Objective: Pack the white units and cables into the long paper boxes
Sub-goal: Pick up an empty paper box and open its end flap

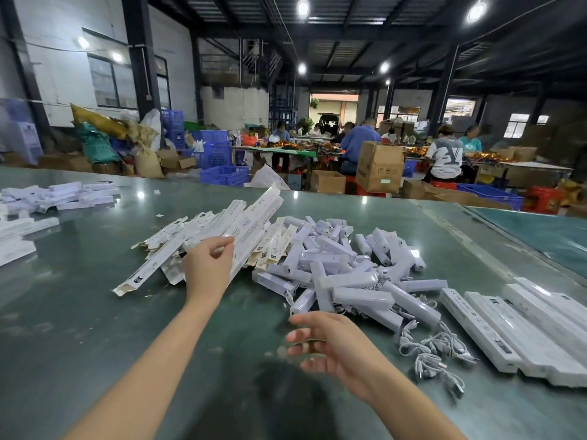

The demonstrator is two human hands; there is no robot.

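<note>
1. Bare desk (95, 312) is lying open at near left, giving both hands free passage.
2. Flat boxes (203, 246) are heaping ahead of the left hand (208, 265).
3. Units (343, 271) are piling at centre, blocking the way beyond the right hand (330, 344).
4. Cables (435, 354) are sprawling between the units and packed boxes (524, 325) at right.

I see a glossy green bench (79, 312) mirroring lamps; matt printed paper boxes (203, 246) at twelve o'clock; smooth white plastic units (349, 281); rubbery cables (435, 347) at three.
</note>
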